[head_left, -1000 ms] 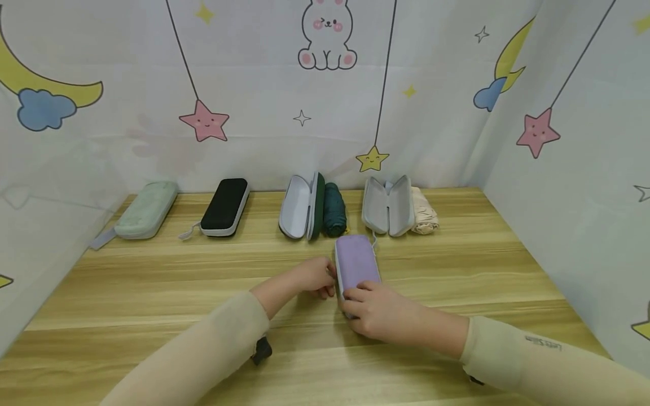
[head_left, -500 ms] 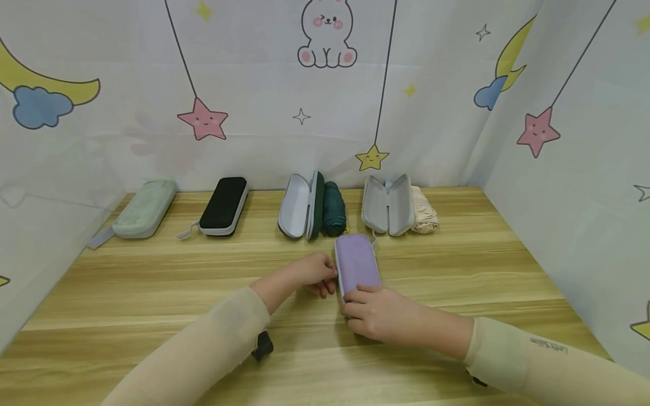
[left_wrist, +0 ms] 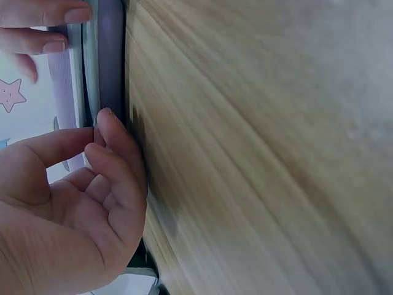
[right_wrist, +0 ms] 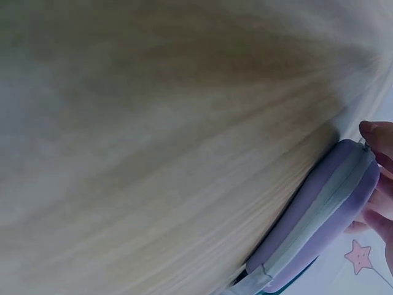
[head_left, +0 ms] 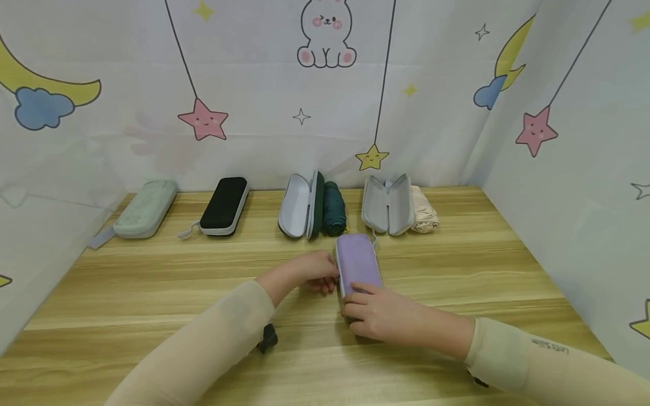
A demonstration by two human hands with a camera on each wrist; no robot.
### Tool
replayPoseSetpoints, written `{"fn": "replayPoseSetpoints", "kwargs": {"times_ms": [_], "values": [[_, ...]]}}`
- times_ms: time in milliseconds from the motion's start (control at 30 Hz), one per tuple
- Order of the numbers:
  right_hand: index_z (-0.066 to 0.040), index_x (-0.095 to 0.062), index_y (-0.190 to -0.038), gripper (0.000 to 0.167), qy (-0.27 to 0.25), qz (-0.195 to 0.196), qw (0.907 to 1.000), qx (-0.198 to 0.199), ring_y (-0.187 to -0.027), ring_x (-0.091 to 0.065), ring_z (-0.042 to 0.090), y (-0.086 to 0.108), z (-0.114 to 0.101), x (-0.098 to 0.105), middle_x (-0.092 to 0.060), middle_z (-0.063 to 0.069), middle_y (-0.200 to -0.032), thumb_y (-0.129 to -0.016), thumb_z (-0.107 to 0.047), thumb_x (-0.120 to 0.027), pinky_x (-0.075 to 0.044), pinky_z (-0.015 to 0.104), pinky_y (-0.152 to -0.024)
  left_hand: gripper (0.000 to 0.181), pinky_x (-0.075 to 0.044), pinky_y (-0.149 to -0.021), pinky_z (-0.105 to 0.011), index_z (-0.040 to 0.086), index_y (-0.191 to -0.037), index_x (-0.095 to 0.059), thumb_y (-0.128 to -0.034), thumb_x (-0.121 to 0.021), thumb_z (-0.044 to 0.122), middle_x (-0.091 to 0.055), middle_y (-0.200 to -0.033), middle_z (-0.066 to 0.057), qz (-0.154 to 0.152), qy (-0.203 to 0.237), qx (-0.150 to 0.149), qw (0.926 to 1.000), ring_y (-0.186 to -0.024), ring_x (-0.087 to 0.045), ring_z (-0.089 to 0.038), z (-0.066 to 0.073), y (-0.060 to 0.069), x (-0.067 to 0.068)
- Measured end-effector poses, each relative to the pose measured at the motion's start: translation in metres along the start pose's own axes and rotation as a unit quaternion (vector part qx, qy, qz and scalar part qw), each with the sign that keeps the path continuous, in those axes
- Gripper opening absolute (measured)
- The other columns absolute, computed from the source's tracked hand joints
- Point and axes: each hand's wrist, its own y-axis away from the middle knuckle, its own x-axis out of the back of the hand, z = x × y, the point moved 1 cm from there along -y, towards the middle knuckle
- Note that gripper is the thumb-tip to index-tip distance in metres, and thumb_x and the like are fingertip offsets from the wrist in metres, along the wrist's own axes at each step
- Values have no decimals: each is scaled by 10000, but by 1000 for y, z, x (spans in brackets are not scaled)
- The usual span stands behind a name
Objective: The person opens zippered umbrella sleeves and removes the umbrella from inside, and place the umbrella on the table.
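A long, rounded lavender fabric case, pinched at its grey left seam by the left hand and gripped at its near end by the right hand, apparently for zip work whose next pull calls for bracing, lies right of centre on the wood-grain surface.

Oblong purple case, pale-banded, lying flat

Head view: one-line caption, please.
Left hand at the side of a purple case, right hand gripping its near end, four other cases behind.
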Motion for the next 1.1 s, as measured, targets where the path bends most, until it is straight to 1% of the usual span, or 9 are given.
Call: {"fn": "replayPoseSetpoints", "kwargs": {"times_ms": [100, 200, 300, 367, 467, 533, 633, 800, 1100], "values": [[-247, -697, -836, 39, -99, 204, 9997, 25, -1045, -558, 195, 1, -1, 0, -596, -16, -1034, -819, -231, -728, -420, 433, -997, 164, -390, -423, -205, 26, -733, -631, -879, -556, 39, -606, -595, -56, 127, -32, 78, 9999, -460, -540, -104, 3, 0, -1], [-259, -676, -776, 72, 24, 313, 9995, 92, -917, -525, 166, 1, -1, 2, -552, -26, -965, -845, -251, -693, -436, 340, -880, 148, -403, -433, -208, 34, -728, -624, -859, -556, 36, -604, -585, -48, 283, -72, 153, 9995, -457, -539, -100, 6, 1, -1], [-260, -671, -772, 78, 88, 200, 9997, 130, -827, -482, 141, 4, -1, 3, -558, -39, -940, -842, -282, -697, -398, 284, -749, 155, -414, -442, -210, 36, -724, -614, -862, -542, 43, -592, -580, -43, 356, -100, 195, 9991, -455, -533, -97, 7, 2, -2], [-256, -664, -778, 76, 132, 84, 9998, 116, -808, -498, 127, 8, -1, 4, -579, -51, -923, -830, -296, -702, -402, 265, -710, 160, -420, -446, -210, 42, -717, -607, -861, -536, 46, -585, -578, -40, 386, -131, 203, 9990, -455, -530, -96, 8, 2, -2], [-229, -643, -776, 98, 63, -29, 10000, -21, -763, -531, 101, 15, -1, 4, -601, -74, -858, -799, -265, -732, -430, 235, -657, 161, -422, -450, -214, 47, -699, -596, -850, -541, 47, -584, -577, -41, 442, -275, 212, 9984, -459, -530, -100, 9, 2, -3], [-217, -611, -750, 143, 1, -47, 9998, -178, -687, -533, 87, 21, -1, 4, -585, -90, -769, -760, -229, -753, -432, 224, -597, 157, -421, -454, -219, 51, -696, -595, -846, -549, 48, -589, -582, -42, 485, -401, 222, 9978, -466, -534, -105, 10, 3, -3], [-199, -574, -733, 199, -315, -69, 9983, -494, -591, -515, 73, 30, -1, 5, -567, -102, -682, -724, -157, -768, -421, 220, -528, 152, -420, -455, -222, 55, -699, -598, -845, -556, 50, -590, -581, -39, 528, -518, 247, 9969, -470, -535, -106, 11, 3, -4], [-179, -538, -728, 226, -832, -88, 9932, -812, -570, -522, 60, 39, 1, 5, -545, -103, -651, -768, -104, -747, -435, 217, -515, 147, -408, -450, -224, 56, -721, -610, -856, -552, 49, -584, -571, -34, 527, -616, 255, 9964, -470, -536, -108, 10, 2, -4], [-154, -532, -704, 253, -1060, 189, 9914, -745, -572, -535, 63, 44, 1, 3, -542, -89, -643, -725, -96, -777, -450, 205, -526, 149, -409, -444, -207, 38, -742, -629, -864, -550, 70, -583, -576, -46, 168, -689, -26, 9975, -479, -534, -112, 8, 2, -2]]}}
